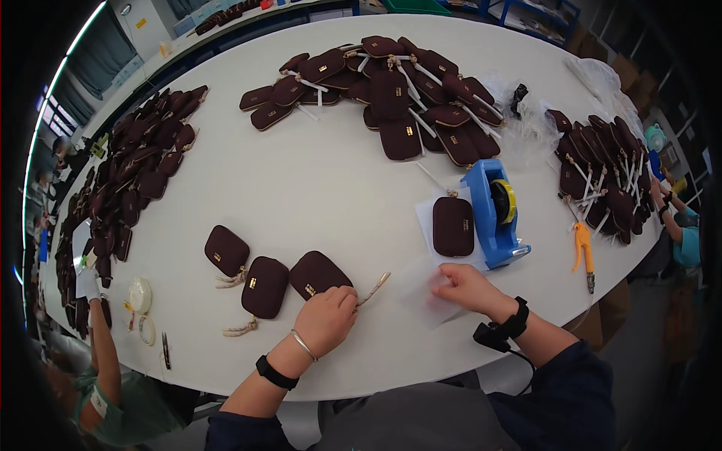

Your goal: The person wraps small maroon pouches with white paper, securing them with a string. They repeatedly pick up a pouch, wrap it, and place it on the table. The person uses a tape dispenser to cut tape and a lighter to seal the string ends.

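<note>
My left hand (327, 319) is closed at the near right corner of a dark maroon zip pouch (320, 272), where a beige cord pull (374, 289) sticks out to the right. That pouch lies flat on the white table. My right hand (474, 289) has its fingers pinched on a thin, see-through sheet (430, 308), blurred near the fingertips. Left of my left hand lie two similar pouches, one (265, 288) nearer and one (227, 250) farther, both with braided cord pulls. Beyond my right hand another pouch (453, 227) rests on white paper (426, 214).
A blue tape dispenser (485, 218) stands beside the paper. Pouches are heaped at the back (389, 94), left (150, 143) and right (602, 169). An orange air gun (583, 248), tape roll (147, 331) and snips (166, 351) lie about. Co-workers' hands (88, 284) work at both sides.
</note>
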`<state>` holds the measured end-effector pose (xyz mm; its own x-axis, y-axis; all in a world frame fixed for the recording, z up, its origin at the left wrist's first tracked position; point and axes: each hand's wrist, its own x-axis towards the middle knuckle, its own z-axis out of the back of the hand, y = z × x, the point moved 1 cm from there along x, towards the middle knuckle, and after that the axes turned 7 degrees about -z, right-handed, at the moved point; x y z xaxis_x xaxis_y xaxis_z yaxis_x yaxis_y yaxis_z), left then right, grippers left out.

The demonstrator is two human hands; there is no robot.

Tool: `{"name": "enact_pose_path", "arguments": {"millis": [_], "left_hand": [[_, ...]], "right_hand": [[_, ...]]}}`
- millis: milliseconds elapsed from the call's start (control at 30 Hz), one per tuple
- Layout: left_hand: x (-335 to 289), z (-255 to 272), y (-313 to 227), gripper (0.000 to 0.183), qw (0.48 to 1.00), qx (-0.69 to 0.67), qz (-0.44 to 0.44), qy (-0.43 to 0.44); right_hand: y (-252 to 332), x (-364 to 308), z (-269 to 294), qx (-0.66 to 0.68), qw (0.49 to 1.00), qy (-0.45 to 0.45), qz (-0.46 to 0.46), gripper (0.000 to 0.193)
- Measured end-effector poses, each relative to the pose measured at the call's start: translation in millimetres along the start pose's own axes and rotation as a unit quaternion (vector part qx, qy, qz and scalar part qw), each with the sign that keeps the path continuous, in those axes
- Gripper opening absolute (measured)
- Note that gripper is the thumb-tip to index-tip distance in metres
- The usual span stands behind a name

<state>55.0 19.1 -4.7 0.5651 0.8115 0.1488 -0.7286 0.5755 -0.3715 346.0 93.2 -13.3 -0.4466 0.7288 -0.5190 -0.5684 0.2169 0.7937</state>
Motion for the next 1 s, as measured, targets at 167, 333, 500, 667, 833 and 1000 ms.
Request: {"name": "enact_pose_path", "arguments": {"millis": [167, 333, 500, 667, 833, 1000], "left_hand": [[-12, -13, -21, 0.020, 0.967, -0.229, 0.088, -0.071], [-16, -23, -26, 0.021, 0.910, -0.375, 0.153, -0.088], [-7, -14, -28, 0.021, 0.886, -0.423, 0.171, -0.081], [-7, -13, -30, 0.020, 0.848, -0.480, 0.208, -0.085], [-4, -13, -30, 0.020, 0.831, -0.508, 0.217, -0.058], [-5, -18, -29, 0.021, 0.840, -0.512, 0.171, -0.050]], "right_hand": [[-6, -8, 0, 0.400, 0.910, 0.079, -0.074, 0.025], [-14, -2, -6, 0.410, 0.905, 0.091, -0.067, 0.027], [4, 0, -4, 0.418, 0.908, 0.025, -0.016, 0.025], [6, -5, -3, 0.378, 0.926, -0.017, 0.004, 0.025], [5, -6, -12, 0.324, 0.944, 0.054, -0.028, 0.025], [11, -6, -26, 0.293, 0.947, 0.123, -0.046, 0.025]]}}
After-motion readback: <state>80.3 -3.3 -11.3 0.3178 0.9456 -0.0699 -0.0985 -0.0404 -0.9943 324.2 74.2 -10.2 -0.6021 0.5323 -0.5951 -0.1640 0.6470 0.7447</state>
